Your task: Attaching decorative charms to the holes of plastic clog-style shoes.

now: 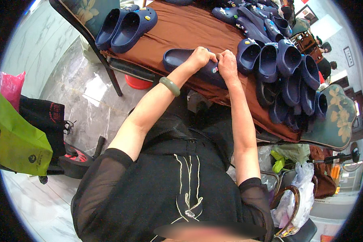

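A navy blue clog (175, 59) lies on its sole across the brown cloth near the table's front edge, its heel to the left. Small coloured charms (215, 70) sit on its upper, partly covered by my hands. My left hand (199, 59) is closed on the clog near the edge of its opening, a green bangle round the wrist. Close against it, my right hand (228, 65) grips the upper on the right side, fingers bent. The fingertips of both hands nearly meet. Whether they pinch something small between them cannot be made out.
A pair of navy clogs (134, 29) stands at the table's left end. Several more clogs (268, 60) are lined up and stacked on the right. Brown cloth (181, 24) covers the table. Floral chairs (330, 117) flank it. A red basin (138, 82) stands underneath; bags (26, 141) are at left.
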Motion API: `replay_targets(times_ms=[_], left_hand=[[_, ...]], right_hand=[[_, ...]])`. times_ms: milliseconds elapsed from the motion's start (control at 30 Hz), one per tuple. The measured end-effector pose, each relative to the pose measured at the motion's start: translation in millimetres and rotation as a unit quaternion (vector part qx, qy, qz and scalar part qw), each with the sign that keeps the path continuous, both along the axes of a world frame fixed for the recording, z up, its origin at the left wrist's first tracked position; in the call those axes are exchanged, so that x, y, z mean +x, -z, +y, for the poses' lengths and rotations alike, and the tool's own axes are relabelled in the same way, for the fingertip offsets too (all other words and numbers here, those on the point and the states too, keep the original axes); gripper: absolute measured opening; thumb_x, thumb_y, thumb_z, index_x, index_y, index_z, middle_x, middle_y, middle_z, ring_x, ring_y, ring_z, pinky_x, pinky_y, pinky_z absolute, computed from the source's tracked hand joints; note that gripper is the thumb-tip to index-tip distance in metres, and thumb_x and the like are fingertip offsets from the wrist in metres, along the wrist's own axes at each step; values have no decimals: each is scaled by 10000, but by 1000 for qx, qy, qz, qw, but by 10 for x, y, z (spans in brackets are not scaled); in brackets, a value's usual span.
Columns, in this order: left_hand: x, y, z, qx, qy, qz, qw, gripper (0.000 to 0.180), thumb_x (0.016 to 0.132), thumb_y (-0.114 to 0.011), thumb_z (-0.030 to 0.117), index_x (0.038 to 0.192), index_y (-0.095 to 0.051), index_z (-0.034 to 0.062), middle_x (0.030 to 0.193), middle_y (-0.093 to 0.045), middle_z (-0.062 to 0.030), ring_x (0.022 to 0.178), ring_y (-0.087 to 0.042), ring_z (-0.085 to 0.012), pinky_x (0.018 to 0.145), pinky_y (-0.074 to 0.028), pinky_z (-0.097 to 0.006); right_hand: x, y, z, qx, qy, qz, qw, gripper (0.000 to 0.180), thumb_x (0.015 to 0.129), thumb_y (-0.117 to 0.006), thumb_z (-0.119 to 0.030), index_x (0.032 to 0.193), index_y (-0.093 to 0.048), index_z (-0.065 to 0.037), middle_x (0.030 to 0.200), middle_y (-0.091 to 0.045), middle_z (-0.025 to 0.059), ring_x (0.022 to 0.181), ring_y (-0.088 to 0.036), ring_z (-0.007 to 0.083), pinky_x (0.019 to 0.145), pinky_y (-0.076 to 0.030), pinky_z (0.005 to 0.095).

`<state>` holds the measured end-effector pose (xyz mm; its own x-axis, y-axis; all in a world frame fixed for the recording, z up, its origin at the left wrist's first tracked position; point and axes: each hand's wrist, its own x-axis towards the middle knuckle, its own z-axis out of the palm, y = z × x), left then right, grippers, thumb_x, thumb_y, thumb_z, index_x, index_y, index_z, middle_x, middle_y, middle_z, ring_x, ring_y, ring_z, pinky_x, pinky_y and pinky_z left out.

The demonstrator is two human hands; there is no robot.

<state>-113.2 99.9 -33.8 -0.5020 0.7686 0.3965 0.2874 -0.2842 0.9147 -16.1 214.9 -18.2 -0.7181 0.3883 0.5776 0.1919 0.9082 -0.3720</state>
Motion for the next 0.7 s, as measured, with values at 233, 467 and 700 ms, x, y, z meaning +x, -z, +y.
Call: replay_targets(times_ms=[233,467,700], left_hand=[[104,-68,-118,-32,-57,-3,998,162,666,-610,132,628,-649,-21,585,-596,-80,555,-520,-117,532,-394,-292],[150,-149,-162,-58,-43,-61,996,172,641,-642,155,616,-640,-15,582,-588,-48,540,-512,-116,508,-387,-285],[149,-96,-159,-22,-26,-85,996,138,632,-647,125,641,-643,-13,595,-597,-44,541,-524,-119,506,-400,-265]], right_hand=[[115,-304,87,-151,-167,-125,966,287,848,-571,-232,1021,-629,-10,1000,-633,175,924,-598,269,812,-451,319],[176,-134,48,-232,-62,-75,968,243,812,-620,-226,972,-643,-45,935,-652,122,820,-619,201,741,-466,306],[194,-177,-99,-78,-71,19,994,137,808,-599,-164,822,-601,-27,826,-602,144,774,-592,309,704,-460,364]])
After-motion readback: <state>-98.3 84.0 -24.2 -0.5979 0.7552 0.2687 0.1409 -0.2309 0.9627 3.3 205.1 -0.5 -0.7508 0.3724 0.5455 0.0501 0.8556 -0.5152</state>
